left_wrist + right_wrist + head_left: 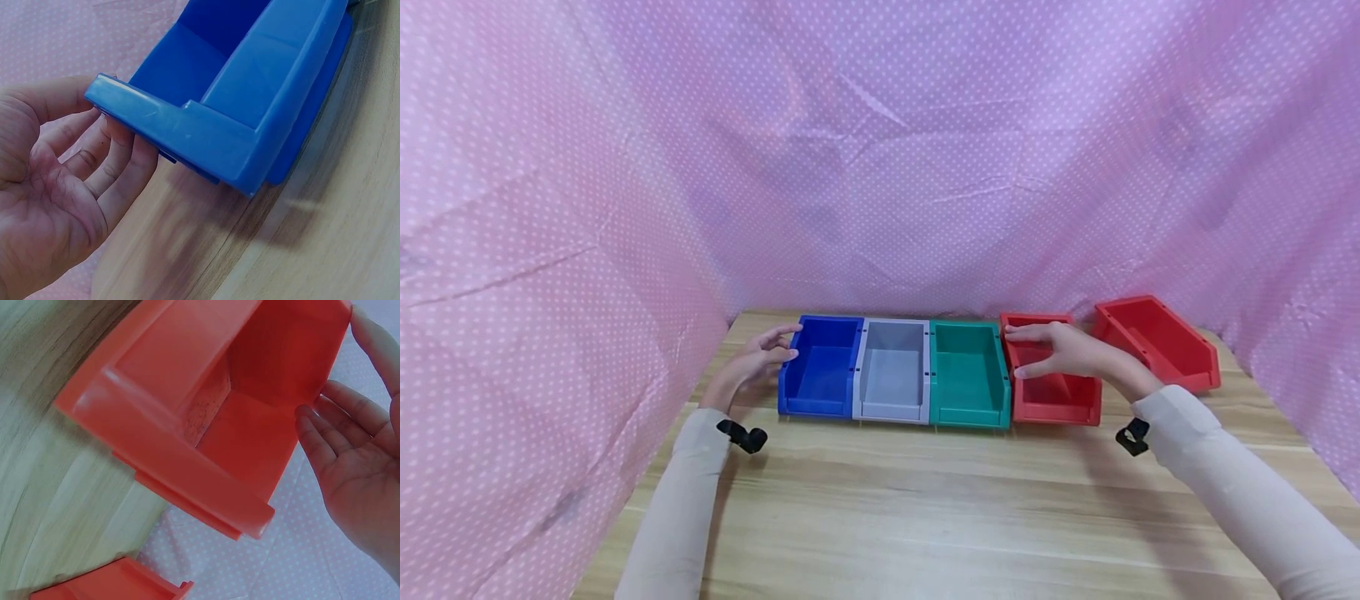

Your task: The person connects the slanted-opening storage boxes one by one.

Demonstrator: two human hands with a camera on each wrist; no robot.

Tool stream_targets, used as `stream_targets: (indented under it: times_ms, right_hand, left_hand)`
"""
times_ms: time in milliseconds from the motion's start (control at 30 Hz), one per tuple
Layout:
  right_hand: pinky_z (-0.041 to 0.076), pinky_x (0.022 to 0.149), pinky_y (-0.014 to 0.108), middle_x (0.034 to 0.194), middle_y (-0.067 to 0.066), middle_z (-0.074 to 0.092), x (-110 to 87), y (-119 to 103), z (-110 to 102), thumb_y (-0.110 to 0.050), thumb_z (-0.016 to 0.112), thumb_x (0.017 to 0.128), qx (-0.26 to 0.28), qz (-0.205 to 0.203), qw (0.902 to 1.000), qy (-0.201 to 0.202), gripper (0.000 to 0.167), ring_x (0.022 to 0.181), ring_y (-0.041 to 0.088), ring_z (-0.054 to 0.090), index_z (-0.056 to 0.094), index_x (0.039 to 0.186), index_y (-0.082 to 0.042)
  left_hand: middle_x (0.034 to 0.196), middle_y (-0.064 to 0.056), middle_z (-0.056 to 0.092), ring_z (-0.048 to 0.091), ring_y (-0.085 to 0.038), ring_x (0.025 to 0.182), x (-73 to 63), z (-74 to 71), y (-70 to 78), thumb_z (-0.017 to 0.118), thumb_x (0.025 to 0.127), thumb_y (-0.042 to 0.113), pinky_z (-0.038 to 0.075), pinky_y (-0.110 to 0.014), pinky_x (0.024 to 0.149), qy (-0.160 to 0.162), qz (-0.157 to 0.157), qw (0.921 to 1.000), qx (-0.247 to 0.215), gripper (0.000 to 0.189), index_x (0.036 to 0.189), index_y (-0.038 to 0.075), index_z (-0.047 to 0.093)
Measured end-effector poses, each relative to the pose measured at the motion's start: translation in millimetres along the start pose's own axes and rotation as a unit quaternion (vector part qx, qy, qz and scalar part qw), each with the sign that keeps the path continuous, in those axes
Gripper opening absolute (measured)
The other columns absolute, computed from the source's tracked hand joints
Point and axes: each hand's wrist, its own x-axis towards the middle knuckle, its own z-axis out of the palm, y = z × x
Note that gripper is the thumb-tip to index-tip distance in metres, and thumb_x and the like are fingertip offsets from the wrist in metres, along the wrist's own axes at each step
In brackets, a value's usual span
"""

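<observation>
My left hand [760, 358] is at the left side of a blue bin [823, 367]. In the left wrist view its fingers [112, 162] lie fairly straight against the bin's outer side wall; one digit reaches the rim corner, its tip hidden. A grey bin [892, 375] and a green bin [967, 375] sit side by side to the right of the blue one. My right hand [1063, 350] reaches over a red bin [1056, 413], its extended fingers spread toward the left rim. In the right wrist view fingertips [306, 415] appear at the bin's edge.
A second red bin [1165, 342] stands angled at the back right, apart from the row. The bins are on a wooden table [880, 508]. Pink dotted cloth [880, 183] hangs behind and along both sides.
</observation>
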Motion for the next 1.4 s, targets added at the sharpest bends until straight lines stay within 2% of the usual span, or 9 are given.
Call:
stream_targets:
  times_ms: [267,433,667,767,867,1033,1233,1400]
  right_hand:
    - [0.058,0.093,0.051,0.154,0.017,0.049,4.3,-0.9,-0.7,-0.033,0.086,0.082,-0.002,-0.002,1.0000,0.002,0.083,0.139,0.046,0.045,0.049,0.152,-0.011]
    - [0.059,0.091,0.049,0.155,0.016,0.049,7.3,-2.5,-3.0,-0.035,0.087,0.081,-0.004,0.000,1.0000,0.006,0.084,0.139,0.046,0.044,0.048,0.152,-0.012]
    - [0.061,0.083,0.038,0.155,0.021,0.047,7.1,1.8,-1.0,-0.034,0.086,0.082,-0.009,0.005,0.9999,-0.005,0.085,0.136,0.048,0.045,0.046,0.153,-0.010]
    - [0.061,0.084,0.038,0.156,0.020,0.046,8.5,4.5,0.4,-0.036,0.086,0.081,-0.012,0.011,0.9998,-0.014,0.087,0.135,0.047,0.046,0.045,0.154,-0.011]
    - [0.061,0.086,0.040,0.156,0.020,0.045,10.6,6.3,1.0,-0.039,0.087,0.080,-0.010,0.013,0.9996,-0.025,0.090,0.136,0.047,0.045,0.044,0.154,-0.010]
    - [0.061,0.086,0.038,0.157,0.019,0.045,12.3,6.5,0.2,-0.038,0.086,0.081,-0.006,0.010,0.9994,-0.034,0.089,0.138,0.047,0.043,0.044,0.154,-0.009]
    - [0.061,0.083,0.037,0.158,0.020,0.043,11.1,3.6,-2.1,-0.036,0.086,0.082,0.005,0.018,0.9991,-0.037,0.089,0.139,0.048,0.042,0.043,0.154,-0.009]
    - [0.061,0.087,0.040,0.158,0.019,0.043,9.7,4.3,0.8,-0.038,0.086,0.081,0.009,0.021,0.9992,-0.034,0.089,0.140,0.048,0.039,0.043,0.154,-0.011]
  left_hand:
    - [0.133,-0.012,0.045,0.052,-0.021,0.112,4.1,-3.0,1.2,0.063,0.101,0.021,0.050,-0.029,0.090,-0.004,0.004,1.0000,-0.003,0.065,0.159,0.017,0.034]
    - [0.130,-0.010,0.045,0.051,-0.018,0.107,6.1,-4.9,3.6,0.063,0.102,0.017,0.050,-0.026,0.085,0.004,-0.007,0.9998,-0.018,0.063,0.159,0.019,0.035]
    - [0.132,-0.012,0.043,0.051,-0.025,0.115,6.6,-1.6,2.8,0.063,0.102,0.019,0.051,-0.031,0.092,-0.009,-0.010,0.9996,-0.023,0.063,0.159,0.018,0.035]
    - [0.137,-0.017,0.044,0.050,-0.030,0.120,7.1,-0.8,-0.3,0.062,0.102,0.020,0.050,-0.036,0.096,-0.010,-0.007,0.9999,-0.006,0.063,0.159,0.017,0.035]
    - [0.139,-0.019,0.044,0.050,-0.031,0.122,7.4,-0.3,-2.0,0.062,0.102,0.022,0.049,-0.036,0.097,-0.009,-0.007,0.9999,0.008,0.063,0.159,0.017,0.035]
    - [0.133,-0.016,0.046,0.051,-0.025,0.115,8.6,-0.2,-3.1,0.061,0.102,0.018,0.049,-0.029,0.091,-0.006,-0.004,1.0000,-0.002,0.063,0.159,0.014,0.035]
    - [0.135,-0.016,0.044,0.051,-0.021,0.114,7.7,0.2,-1.8,0.062,0.102,0.018,0.049,-0.027,0.091,-0.007,-0.009,0.9999,-0.010,0.065,0.160,0.016,0.033]
    - [0.126,-0.009,0.044,0.052,-0.013,0.101,6.6,0.0,-0.3,0.063,0.101,0.014,0.049,-0.022,0.078,-0.004,-0.016,0.9995,-0.028,0.065,0.159,0.015,0.035]
